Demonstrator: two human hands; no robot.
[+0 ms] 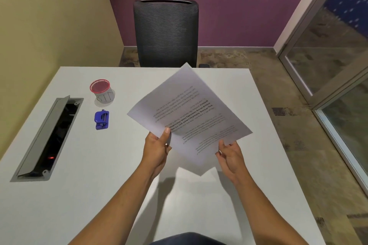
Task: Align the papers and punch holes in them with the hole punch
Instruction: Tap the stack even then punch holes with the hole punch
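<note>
A stack of white printed papers is held up above the white table, tilted like a diamond, with the text upside down to me. My left hand pinches the stack's lower left edge, thumb on top. On the lower right edge, my right hand grips the sheets with its fingers. A small blue hole punch lies on the table to the left of the papers, apart from both hands.
A red-rimmed mesh cup stands just behind the hole punch. An open grey cable hatch is set into the table's left side. A black mesh chair stands behind the far edge. A glass door is at right.
</note>
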